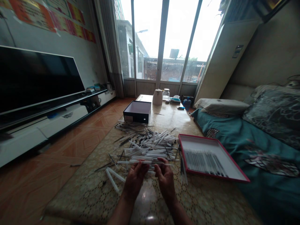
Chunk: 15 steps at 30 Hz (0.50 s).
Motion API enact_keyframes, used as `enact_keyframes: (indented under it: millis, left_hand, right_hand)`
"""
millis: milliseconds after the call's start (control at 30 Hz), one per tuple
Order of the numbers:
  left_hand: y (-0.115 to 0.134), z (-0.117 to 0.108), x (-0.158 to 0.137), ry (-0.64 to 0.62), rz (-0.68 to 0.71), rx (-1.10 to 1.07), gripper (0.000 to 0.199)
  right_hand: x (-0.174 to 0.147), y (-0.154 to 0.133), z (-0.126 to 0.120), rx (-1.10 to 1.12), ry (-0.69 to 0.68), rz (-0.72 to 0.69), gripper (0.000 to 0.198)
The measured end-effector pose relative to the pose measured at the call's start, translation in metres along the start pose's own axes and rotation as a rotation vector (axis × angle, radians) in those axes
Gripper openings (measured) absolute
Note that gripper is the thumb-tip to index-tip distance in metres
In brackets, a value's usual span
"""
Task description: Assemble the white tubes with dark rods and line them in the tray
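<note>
In front of me, both hands are raised over the near edge of a heap of white and dark pen parts [152, 145]. My left hand [135, 178] is closed, with thumb and fingers pinching a slim, pale pen barrel [150, 162]. The fingers of my right hand [165, 176] are closed around the right end of the same slender piece. Fine detail there is blurred. To the right, a red-rimmed shallow box lid [231, 156] holds a row of assembled-looking pens [203, 161]. Loose white tubes [112, 179] lie left of my left hand.
A dark open box [136, 118] stands beyond the heap. Further back are a beige kettle [157, 97], a glass jar [166, 94] and a tissue pack [175, 99]. A teal-covered seat [220, 131] borders the table's right side; tiled floor [77, 147] lies left.
</note>
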<state>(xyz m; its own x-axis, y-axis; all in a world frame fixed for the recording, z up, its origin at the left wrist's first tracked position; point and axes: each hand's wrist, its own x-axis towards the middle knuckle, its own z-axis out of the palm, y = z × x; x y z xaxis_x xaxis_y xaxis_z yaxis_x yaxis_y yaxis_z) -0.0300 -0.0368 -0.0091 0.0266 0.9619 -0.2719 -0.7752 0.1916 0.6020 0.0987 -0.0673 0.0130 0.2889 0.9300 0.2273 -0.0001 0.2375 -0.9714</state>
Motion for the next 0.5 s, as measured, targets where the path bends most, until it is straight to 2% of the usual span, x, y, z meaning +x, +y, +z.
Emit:
enact_keyframes:
  millis: [100,167,233,333,400,500]
  left_hand:
    - [0.001,-0.001,0.002,0.041,0.009,-0.047,0.006]
    - [0.002,0.000,0.001,0.038,0.008,-0.044,0.006]
    - [0.002,0.001,0.000,0.017,0.009,-0.003,0.010]
    - [0.002,0.002,-0.003,-0.016,0.012,0.083,0.016]
    - [0.003,0.001,-0.003,0.015,0.003,0.046,0.013]
    - [0.005,-0.001,0.000,0.084,-0.002,-0.118,0.013]
  right_hand:
    - [-0.001,-0.003,-0.005,-0.028,0.167,-0.045,0.029]
    - [-0.001,-0.004,-0.006,-0.054,0.170,-0.070,0.026]
    - [0.000,-0.004,-0.004,-0.096,0.084,-0.086,0.025]
    - [0.004,-0.003,-0.003,-0.097,-0.133,-0.074,0.029]
    - [0.012,0.000,-0.010,-0.111,-0.183,-0.067,0.035]
    - [0.037,0.010,-0.032,-0.397,0.005,-0.135,0.033]
